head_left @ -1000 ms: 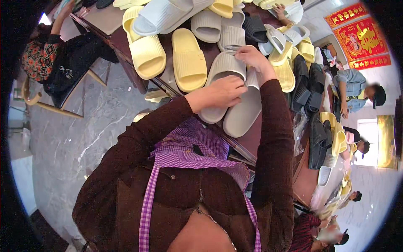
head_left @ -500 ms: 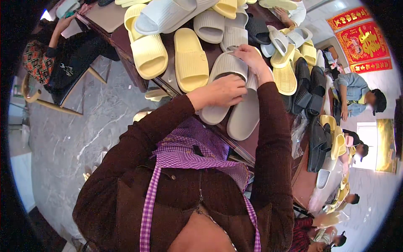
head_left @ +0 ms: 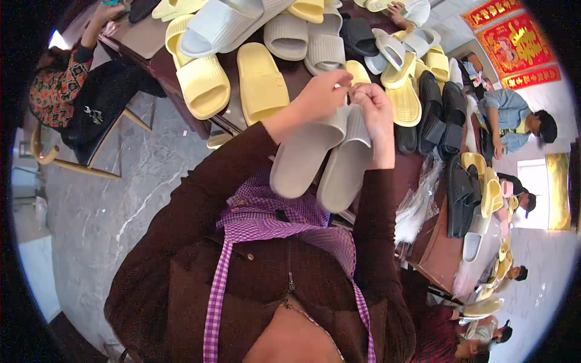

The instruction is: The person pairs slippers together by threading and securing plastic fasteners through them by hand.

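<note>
A pair of grey slide slippers hangs side by side above the table edge, in front of my apron. The left slipper (head_left: 302, 158) leans slightly apart from the right slipper (head_left: 345, 172), and their heels point toward me. My right hand (head_left: 376, 112) is closed round the toe end of the pair. Close beside it, my left hand (head_left: 321, 100) is closed in a pinch over the left slipper's toe. Whatever lies between its fingertips is too small to make out. Near my left wrist a yellow slipper (head_left: 261, 81) lies on the table.
More slippers crowd the table: a yellow one (head_left: 203, 88) at left, light grey ones (head_left: 284, 37) at the back, black ones (head_left: 431, 115) at right. Clear plastic wrap (head_left: 420, 199) lies by my right arm. A seated person (head_left: 60, 100) is at far left; others work along the right.
The grey slippers have been lifted off the table and drawn toward me. My left hand has left the left slipper's strap opening and moved up to the toes beside my right hand.
</note>
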### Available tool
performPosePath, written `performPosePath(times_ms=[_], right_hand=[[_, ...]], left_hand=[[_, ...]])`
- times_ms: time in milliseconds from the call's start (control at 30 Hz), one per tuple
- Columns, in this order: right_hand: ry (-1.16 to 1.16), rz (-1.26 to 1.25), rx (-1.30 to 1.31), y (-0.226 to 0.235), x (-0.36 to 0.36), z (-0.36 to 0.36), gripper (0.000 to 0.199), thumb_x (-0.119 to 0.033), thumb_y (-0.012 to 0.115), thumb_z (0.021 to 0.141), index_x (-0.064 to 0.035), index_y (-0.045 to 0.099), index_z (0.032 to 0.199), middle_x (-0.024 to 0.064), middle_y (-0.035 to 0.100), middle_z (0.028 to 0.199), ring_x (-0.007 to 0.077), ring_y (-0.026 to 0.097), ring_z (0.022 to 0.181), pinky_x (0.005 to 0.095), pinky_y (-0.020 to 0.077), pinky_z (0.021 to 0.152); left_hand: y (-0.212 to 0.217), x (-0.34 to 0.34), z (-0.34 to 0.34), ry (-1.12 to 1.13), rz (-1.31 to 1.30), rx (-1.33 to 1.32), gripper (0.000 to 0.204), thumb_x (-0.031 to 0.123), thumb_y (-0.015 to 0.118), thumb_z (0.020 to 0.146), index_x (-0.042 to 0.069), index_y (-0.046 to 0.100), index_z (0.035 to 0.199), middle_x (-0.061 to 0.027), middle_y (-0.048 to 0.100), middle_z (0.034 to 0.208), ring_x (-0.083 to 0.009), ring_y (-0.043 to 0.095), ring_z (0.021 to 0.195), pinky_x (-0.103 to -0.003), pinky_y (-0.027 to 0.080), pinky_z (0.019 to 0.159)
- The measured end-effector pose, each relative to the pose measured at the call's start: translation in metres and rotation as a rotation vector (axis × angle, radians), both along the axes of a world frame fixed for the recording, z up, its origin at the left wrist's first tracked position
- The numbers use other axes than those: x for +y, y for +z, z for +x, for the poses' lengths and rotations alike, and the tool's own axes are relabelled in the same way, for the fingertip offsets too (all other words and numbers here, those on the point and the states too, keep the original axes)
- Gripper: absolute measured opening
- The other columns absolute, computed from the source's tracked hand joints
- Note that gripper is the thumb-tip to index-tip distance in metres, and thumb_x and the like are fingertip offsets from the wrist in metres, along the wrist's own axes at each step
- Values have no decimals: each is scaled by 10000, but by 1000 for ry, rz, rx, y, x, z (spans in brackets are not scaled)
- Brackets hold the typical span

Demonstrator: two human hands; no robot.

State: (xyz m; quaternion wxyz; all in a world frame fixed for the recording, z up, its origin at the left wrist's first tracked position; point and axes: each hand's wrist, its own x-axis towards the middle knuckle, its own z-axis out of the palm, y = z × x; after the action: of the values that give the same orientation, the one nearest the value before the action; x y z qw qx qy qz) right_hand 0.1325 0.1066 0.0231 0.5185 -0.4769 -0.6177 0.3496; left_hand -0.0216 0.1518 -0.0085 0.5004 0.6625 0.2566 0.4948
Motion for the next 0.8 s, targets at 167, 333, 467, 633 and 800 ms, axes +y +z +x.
performPosePath(times_ms=[167,333,467,633,800], right_hand=[[-118,34,24,-11,-18,1,38,15,539,866,10,576,870,28,604,857,98,540,790,228,449,744],[-203,42,82,-16,-25,3,41,1,542,872,5,582,882,18,598,827,86,539,759,212,447,708],[-295,59,212,-20,-25,9,43,-7,556,867,-2,589,894,12,601,814,71,535,727,201,443,672],[-278,63,273,-22,-27,5,75,-12,574,858,-5,615,919,7,612,811,57,529,714,190,436,653],[-309,31,238,-22,-30,1,92,-11,584,851,0,639,924,-3,619,813,57,536,734,191,441,675]], left_hand=[[8,-15,17,-52,-247,140,208,88,551,833,-19,605,1003,-56,629,811,-107,575,692,-239,456,609],[-5,-20,25,111,-48,206,177,107,577,831,-31,627,929,-34,624,757,-87,561,697,-234,444,605],[-4,-19,26,88,-138,49,168,120,595,831,-35,638,880,-23,622,767,-73,545,710,-229,442,616],[-2,-20,26,17,-191,-67,176,130,601,840,-24,635,917,0,608,760,-47,510,674,-213,420,588],[9,-25,21,-101,-325,-128,172,147,599,852,8,634,947,33,576,721,-24,461,580,-188,369,505]])
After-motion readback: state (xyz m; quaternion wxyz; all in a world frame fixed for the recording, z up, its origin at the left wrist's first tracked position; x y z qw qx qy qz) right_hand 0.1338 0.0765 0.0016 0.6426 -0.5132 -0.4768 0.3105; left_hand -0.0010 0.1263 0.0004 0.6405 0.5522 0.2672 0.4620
